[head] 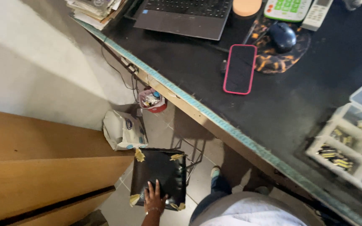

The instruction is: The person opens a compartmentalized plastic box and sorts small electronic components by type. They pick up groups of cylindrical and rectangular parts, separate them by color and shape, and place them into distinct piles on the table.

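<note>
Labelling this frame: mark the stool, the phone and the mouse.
stool (160, 167): head view, bare black seat above the left hand (153, 199).
phone (240, 69): head view, middle of dark screen.
mouse (282, 37): head view, top of its back.

The stool seat (158, 173) looked like glossy black vinyl, torn at the corners over yellow foam; the desk (306, 104) was matt black, the cabinet (42, 167) smooth wood.

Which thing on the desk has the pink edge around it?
The phone, lying flat beside the mouse pad. Its pink case frames a black screen; the laptop and mouse nearby are dark all over.
</note>
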